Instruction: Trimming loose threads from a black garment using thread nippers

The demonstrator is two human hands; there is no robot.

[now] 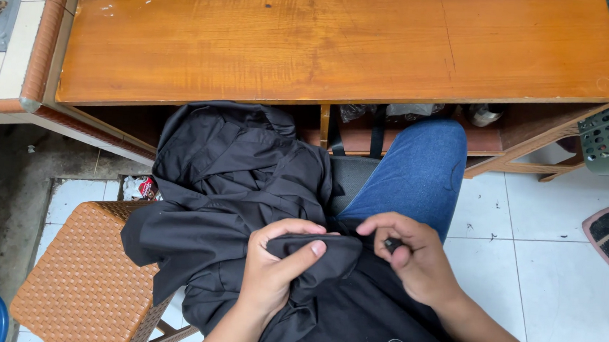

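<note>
The left hand (271, 273) comes up from the lower edge with its forearm angled, fingers curled over and thumb pressed flat, gripping a bunched fold of one black jacket (231, 187). Most of the jacket spills up and to the left of this hand, draped over the lap and partly onto one woven brown stool (86, 277) further left. Just right of it, the right hand (414, 255) bends at the wrist, thumb and forefinger pinched narrow on one small dark piece (393, 244) at the jacket's edge; what it is cannot be told. Beyond both hands lies one wooden worktop (329, 43); one blue-jeaned knee (417, 169) shows above the right hand.
</note>
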